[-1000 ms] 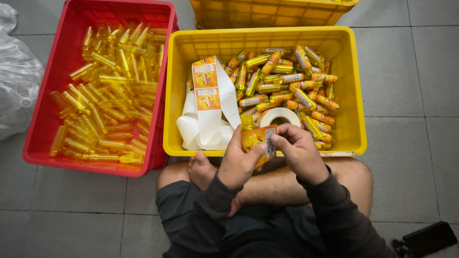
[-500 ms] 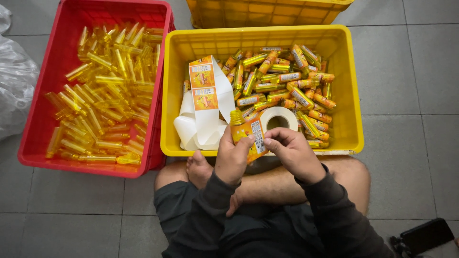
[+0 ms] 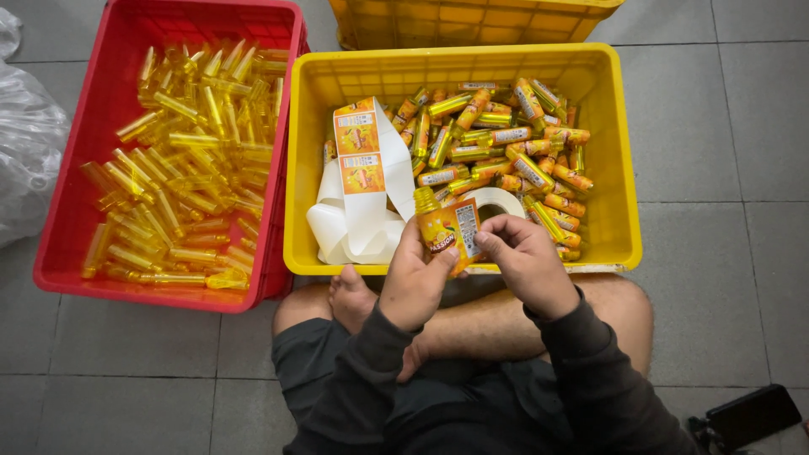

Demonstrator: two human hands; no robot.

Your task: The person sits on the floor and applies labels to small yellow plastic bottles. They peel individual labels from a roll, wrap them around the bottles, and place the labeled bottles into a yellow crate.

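Observation:
I sit cross-legged on the floor. My left hand (image 3: 415, 285) grips a small yellow bottle (image 3: 440, 225) wearing an orange label, held over the near rim of the yellow crate (image 3: 310, 168). My right hand (image 3: 524, 261) presses its fingertips on the label's right edge. Inside that crate lie several labelled bottles (image 3: 506, 143), a white roll of tape (image 3: 491, 202) and a strip of orange labels on white backing (image 3: 361, 181). To the left, the red crate (image 3: 67, 244) holds several unlabelled clear yellow bottles (image 3: 181, 160).
A second yellow crate (image 3: 472, 18) stands behind the first. A clear plastic bag (image 3: 24, 143) lies at the far left. A dark phone (image 3: 752, 414) rests on the grey tiled floor at the lower right, beside my knee.
The bottle has stayed in both hands just above the crate's near edge. My right fingers have shifted along the label, smoothing it onto the bottle.

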